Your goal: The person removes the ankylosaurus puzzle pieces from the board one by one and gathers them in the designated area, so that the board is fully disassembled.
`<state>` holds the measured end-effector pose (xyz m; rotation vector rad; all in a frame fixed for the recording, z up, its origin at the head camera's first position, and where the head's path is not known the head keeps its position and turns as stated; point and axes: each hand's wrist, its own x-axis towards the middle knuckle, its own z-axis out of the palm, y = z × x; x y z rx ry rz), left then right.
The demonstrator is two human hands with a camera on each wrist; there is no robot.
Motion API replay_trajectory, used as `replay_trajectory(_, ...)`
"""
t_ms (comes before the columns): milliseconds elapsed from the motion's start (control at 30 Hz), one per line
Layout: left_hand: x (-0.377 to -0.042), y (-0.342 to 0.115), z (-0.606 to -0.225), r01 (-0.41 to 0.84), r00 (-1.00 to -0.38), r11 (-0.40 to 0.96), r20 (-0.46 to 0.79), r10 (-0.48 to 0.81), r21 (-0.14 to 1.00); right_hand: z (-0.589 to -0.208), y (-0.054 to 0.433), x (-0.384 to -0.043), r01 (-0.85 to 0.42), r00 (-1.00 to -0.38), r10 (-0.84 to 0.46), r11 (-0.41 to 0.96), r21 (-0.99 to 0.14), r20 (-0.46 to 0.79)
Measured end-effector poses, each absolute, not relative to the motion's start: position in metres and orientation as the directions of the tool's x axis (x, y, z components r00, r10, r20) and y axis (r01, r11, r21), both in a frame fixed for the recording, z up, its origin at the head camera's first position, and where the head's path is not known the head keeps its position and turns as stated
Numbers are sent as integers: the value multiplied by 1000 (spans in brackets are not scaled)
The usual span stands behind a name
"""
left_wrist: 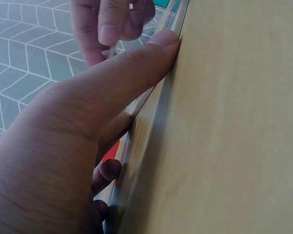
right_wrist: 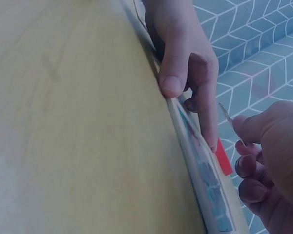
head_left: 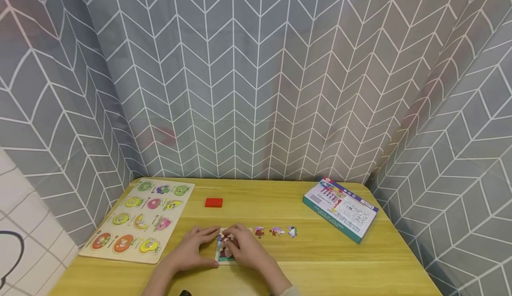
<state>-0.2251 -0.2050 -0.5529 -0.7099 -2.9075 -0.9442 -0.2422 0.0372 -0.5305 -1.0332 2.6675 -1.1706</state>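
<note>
The left hand (head_left: 195,249), grip unclenched, fingers extended, touches the puzzle board (head_left: 225,262) on the tabletop (head_left: 340,269); over it, the right hand (head_left: 245,247) pinches a thin piece (right_wrist: 224,113). Three loose pieces (head_left: 274,231) lie right of the board; farther off, a red block (head_left: 214,202).

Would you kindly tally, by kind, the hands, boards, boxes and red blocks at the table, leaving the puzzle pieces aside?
Hands: 2, the left hand and the right hand
Boards: 2, the fruit board and the puzzle board
Boxes: 1, the white and teal box
Red blocks: 1, the red block
Total: 6
</note>
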Motion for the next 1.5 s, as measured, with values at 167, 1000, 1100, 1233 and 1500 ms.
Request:
replay_trajectory(167, -226, -205, -554, 420, -898, 715, 144, 415, 559, -525, 37, -240, -542, -791, -575, 500, -675, 209)
replay_trajectory(1000, -226, -203, -553, 400, -903, 710, 117, 413, 580, -514, 108, -239, -600, -786, -515, 505, -620, 342)
replay_trajectory(1100, -226, -203, -552, 395, -905, 711, 112, 411, 582, -521, 127, -239, -580, -806, -485, 533, -616, 339)
replay_trajectory(1233, -226, -202, -552, 394, -905, 713, 112, 410, 580, -532, 147, -235, -557, -825, -457, 556, -617, 333)
replay_trajectory(1500, -225, -203, -552, 403, -902, 713, 117, 416, 575, -542, 151, -228, -556, -823, -469, 553, -620, 319)
